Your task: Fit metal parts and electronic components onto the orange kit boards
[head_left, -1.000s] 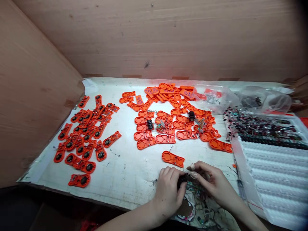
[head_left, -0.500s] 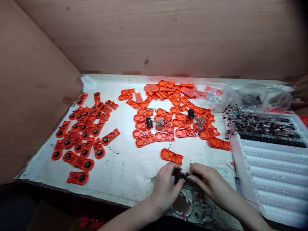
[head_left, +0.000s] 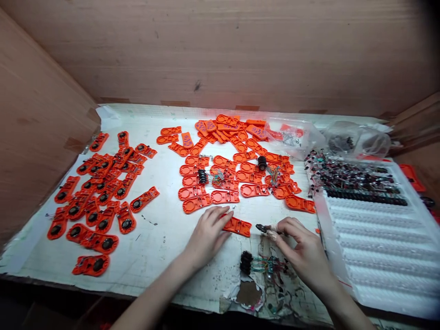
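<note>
My left hand [head_left: 210,231] rests at the left end of an orange plastic shell [head_left: 239,226], its fingers around that end. To the right of the shell, my right hand [head_left: 298,240] pinches a small round black part [head_left: 261,228] just above the table. Below the hands lies a stack of black round parts [head_left: 245,262] with thin wires trailing right. Rows of orange shells [head_left: 225,197] lie beyond, with two smaller black stacks [head_left: 202,176] [head_left: 261,162] on them.
At the left, orange shells with round dark parts [head_left: 107,244] lie in a cluster. A white foam tray [head_left: 371,256] with wired parts stands at the right. Clear bags [head_left: 295,137] and more orange shells [head_left: 227,128] sit at the back, before a cardboard wall [head_left: 220,55].
My hands have come apart. The left moved left onto the orange shell; the right holds a black part away from the stack, now uncovered. The whole view has shifted slightly.
</note>
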`<control>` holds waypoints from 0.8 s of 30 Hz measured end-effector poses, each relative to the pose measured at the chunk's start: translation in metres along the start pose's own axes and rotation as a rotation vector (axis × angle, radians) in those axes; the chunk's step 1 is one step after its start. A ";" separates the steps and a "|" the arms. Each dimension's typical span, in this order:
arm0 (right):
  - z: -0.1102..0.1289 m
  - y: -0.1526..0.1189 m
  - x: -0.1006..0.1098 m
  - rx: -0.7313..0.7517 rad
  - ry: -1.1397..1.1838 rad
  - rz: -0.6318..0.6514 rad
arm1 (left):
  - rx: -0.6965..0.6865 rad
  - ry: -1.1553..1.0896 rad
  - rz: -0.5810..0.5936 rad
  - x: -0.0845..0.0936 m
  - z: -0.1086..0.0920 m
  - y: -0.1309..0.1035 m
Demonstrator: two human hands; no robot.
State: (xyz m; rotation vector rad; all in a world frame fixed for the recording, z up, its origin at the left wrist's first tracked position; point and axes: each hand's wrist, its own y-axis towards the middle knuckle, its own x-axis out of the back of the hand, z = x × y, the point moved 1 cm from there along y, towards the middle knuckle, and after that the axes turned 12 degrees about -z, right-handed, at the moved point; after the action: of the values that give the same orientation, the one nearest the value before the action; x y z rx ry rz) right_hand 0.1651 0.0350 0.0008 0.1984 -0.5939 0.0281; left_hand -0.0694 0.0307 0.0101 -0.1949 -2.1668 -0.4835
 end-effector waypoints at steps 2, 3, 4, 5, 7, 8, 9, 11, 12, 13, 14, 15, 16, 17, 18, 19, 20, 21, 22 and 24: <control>0.003 0.002 -0.007 0.075 -0.022 -0.037 | -0.059 0.017 0.072 0.001 0.010 0.011; 0.006 0.003 -0.012 0.120 -0.030 -0.057 | -0.062 0.022 0.080 -0.001 0.012 0.015; 0.008 0.005 -0.016 0.167 -0.038 -0.081 | -0.047 0.032 0.070 -0.004 0.011 0.018; 0.010 0.007 -0.021 0.215 -0.050 -0.110 | -0.023 0.038 0.046 -0.008 0.009 0.020; 0.013 0.012 -0.028 0.326 -0.095 -0.171 | 0.022 0.017 -0.006 -0.015 0.004 0.022; 0.014 0.014 -0.031 0.383 -0.131 -0.192 | 0.036 -0.013 -0.024 -0.017 0.002 0.022; 0.014 0.017 -0.033 0.444 -0.169 -0.195 | 0.043 -0.052 -0.038 -0.019 0.002 0.021; 0.012 0.020 -0.037 0.574 -0.236 -0.147 | 0.050 -0.125 -0.053 -0.020 0.004 0.020; 0.010 0.021 -0.039 0.637 -0.262 -0.109 | 0.056 -0.146 -0.055 -0.019 0.005 0.020; 0.009 0.022 -0.040 0.695 -0.283 -0.073 | 0.065 -0.157 -0.055 -0.019 0.007 0.020; 0.007 0.023 -0.042 0.744 -0.299 -0.042 | 0.076 -0.163 -0.052 -0.018 0.008 0.020; 0.006 0.023 -0.043 0.779 -0.311 -0.023 | 0.084 -0.167 -0.045 -0.017 0.009 0.021; 0.005 0.022 -0.043 0.794 -0.324 -0.011 | 0.087 -0.168 -0.037 -0.016 0.008 0.022; 0.003 0.022 -0.044 0.792 -0.335 -0.002 | 0.085 -0.165 -0.031 -0.016 0.007 0.023; 0.003 0.021 -0.044 0.779 -0.344 0.013 | 0.079 -0.158 -0.027 -0.016 0.006 0.024; 0.002 0.020 -0.043 0.755 -0.347 0.031 | 0.073 -0.142 -0.027 -0.017 0.005 0.025; 0.001 0.020 -0.042 0.718 -0.347 0.052 | 0.070 -0.120 -0.030 -0.017 0.003 0.026; -0.001 0.020 -0.040 0.669 -0.337 0.074 | 0.072 -0.093 -0.036 -0.018 0.002 0.027; -0.002 0.020 -0.037 0.608 -0.313 0.098 | 0.082 -0.068 -0.043 -0.019 0.000 0.028; -0.006 0.022 -0.031 0.462 -0.220 0.118 | 0.117 -0.036 -0.046 -0.020 -0.002 0.029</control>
State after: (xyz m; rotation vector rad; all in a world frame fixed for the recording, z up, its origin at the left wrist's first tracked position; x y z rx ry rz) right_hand 0.1409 0.0587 -0.0173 0.6207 -0.8136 0.2615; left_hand -0.0469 0.0573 0.0030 -0.0900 -2.2310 -0.3806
